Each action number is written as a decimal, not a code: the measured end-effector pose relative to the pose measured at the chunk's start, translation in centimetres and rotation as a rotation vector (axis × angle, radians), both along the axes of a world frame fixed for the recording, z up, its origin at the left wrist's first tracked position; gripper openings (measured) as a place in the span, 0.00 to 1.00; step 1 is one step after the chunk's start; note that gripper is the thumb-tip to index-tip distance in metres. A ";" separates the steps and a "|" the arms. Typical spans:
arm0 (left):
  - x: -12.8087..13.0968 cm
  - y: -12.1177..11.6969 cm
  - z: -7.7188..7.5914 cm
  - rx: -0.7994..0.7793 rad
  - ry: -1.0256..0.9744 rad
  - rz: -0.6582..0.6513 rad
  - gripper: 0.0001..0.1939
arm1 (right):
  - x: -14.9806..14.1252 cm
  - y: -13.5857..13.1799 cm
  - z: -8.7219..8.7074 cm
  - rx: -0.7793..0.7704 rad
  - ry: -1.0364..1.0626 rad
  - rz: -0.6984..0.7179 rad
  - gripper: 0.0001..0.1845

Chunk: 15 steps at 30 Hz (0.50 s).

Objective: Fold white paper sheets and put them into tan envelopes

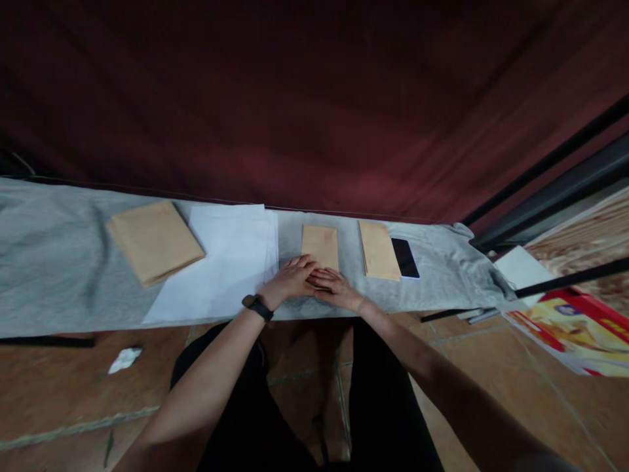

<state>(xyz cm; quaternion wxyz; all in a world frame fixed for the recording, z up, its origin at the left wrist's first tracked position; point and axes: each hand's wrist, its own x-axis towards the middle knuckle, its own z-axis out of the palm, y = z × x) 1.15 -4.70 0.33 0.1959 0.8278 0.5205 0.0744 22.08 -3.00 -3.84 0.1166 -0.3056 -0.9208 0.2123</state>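
A brown paper envelope (320,241) lies on the grey cloth in front of me, its lower part covered by my hands. My left hand (291,280), below a dark wristwatch, rests on it with fingers stretched toward the right. From the other side my right hand (338,291) reaches in, and its fingers meet the left ones at the envelope's near edge. Both hands lie rather flat; some fingertips overlap and are hard to make out. Large white paper sheets (228,255) lie just left of my left hand.
Larger brown envelopes (156,241) are stacked at the left, partly over the sheets. To the right, a small envelope pile (378,249) partly covers a dark phone (405,257). Grey cloth (59,262) covers the narrow table. A red-yellow box (574,328) and black metal bars (545,180) stand right.
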 end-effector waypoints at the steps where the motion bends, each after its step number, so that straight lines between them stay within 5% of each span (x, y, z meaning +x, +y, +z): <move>1: 0.0 0.0 -0.1 0.001 0.004 0.001 0.36 | 0.1 0.0 -0.1 -0.003 0.016 0.006 0.25; 7: -0.5 -0.2 -1.0 0.016 0.003 -0.014 0.37 | 0.1 -0.5 0.3 -0.015 0.065 0.013 0.25; 15: -0.6 -0.7 -0.3 0.002 -0.032 -0.008 0.35 | -0.2 -1.5 1.3 0.006 0.039 0.013 0.26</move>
